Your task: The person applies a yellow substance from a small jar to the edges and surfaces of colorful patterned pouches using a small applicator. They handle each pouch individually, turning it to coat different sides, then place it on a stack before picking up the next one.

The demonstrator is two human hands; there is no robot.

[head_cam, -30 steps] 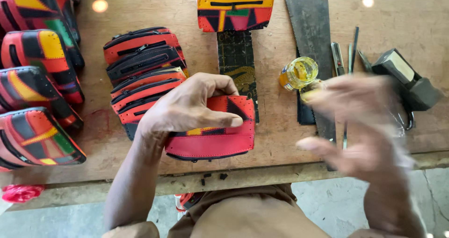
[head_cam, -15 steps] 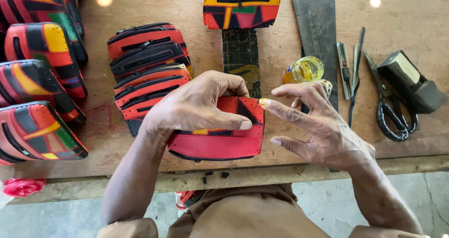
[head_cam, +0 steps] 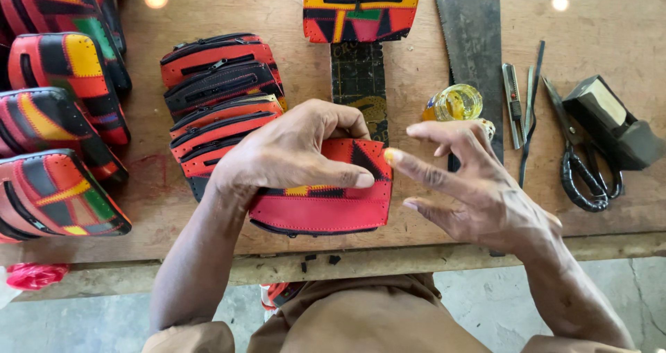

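Red pouch is lying flat on the worktop at the near edge, and your left hand is pressing down over its upper half. The left fingers are curling across the top with the thumb along the patterned band; the pouch's top-left corner is hidden under that hand, so you can't see how it is being gripped there.

Your right hand is hovering just right of the pouch with its fingers spread wide, holding nothing; the index tip looks to be at the pouch's top-right corner, contact unclear.

The hand is partly covering a small jar of yellow liquid. A handsaw is running off the top edge. Scissors are lying to the right. A stack of zipped pouches is sitting behind your left hand, its lower ones partly covered.
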